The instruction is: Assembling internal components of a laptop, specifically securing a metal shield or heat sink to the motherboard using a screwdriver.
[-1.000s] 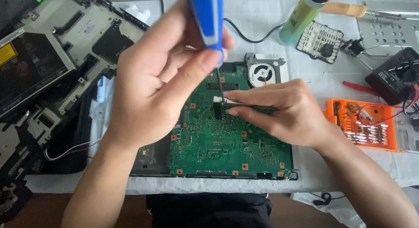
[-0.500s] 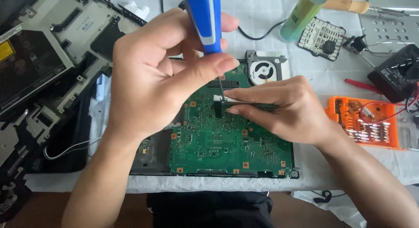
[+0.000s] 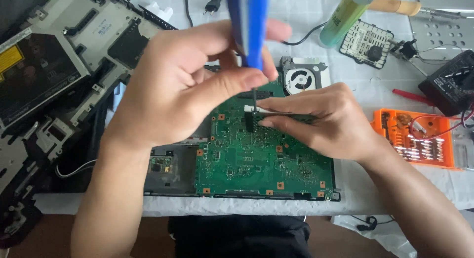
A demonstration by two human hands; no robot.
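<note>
Left hand [image 3: 182, 85] wraps its fingers tight around the blue plastic-handled screwdriver [image 3: 248, 28], held upright, its thin shaft tip down on the flat green circuit board [image 3: 261, 159]. Right hand [image 3: 321, 119] lies on the board, fingers pinched narrow on a small white part [image 3: 251, 108] beside the tip.

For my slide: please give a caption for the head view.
Left hand holds blue screwdriver over green circuit board.
</note>
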